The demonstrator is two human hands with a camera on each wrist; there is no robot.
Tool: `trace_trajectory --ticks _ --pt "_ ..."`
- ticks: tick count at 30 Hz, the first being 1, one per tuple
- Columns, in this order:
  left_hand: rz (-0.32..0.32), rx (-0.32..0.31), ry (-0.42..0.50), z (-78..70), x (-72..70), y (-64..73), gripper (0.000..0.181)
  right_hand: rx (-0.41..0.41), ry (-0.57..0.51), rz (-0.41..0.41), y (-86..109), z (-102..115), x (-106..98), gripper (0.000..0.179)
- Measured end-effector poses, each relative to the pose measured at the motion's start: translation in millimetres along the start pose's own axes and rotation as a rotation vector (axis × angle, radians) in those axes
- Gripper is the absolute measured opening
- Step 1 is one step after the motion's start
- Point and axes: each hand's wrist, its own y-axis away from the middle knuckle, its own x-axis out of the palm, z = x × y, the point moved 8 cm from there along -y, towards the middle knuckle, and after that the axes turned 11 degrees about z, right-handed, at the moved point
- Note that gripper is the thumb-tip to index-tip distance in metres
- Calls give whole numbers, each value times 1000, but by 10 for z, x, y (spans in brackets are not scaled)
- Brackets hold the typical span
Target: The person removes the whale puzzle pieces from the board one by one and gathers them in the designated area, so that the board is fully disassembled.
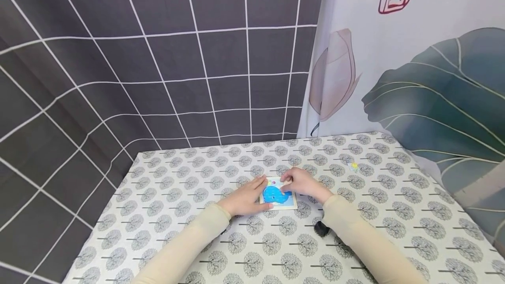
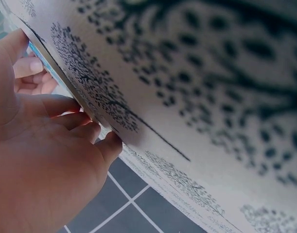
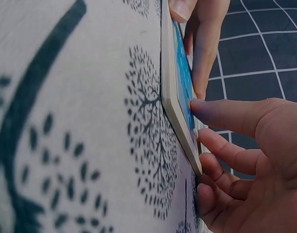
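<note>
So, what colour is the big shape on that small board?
The shape is bright blue; the head view shows it best.

"What covers the counter (image 1: 189, 179)?"

"A whitish cloth (image 1: 252, 236), printed with rows of round, dark trees on thin trunks. It reaches the left, right and far edges."

"And lying on it?"

"A small, squarish blue whale board (image 1: 275, 195), flat on the cloth, about midway between the left and right edges."

"How do its sides look?"

"Pale and fairly thick, seen from the right wrist."

"Anything more?"

"A tiny yellowish thing (image 1: 353, 166) toward the far right corner, well apart from the board. Too small to make out."
</note>
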Motion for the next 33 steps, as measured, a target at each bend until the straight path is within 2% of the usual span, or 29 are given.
trace_trajectory --ticks 16,33 --pt "3 1 -1 -12 -3 -5 88 110 -46 6 -46 -46 16 23" --pt "-2 11 4 -12 -21 8 87 131 -19 22 -65 -6 4 23"
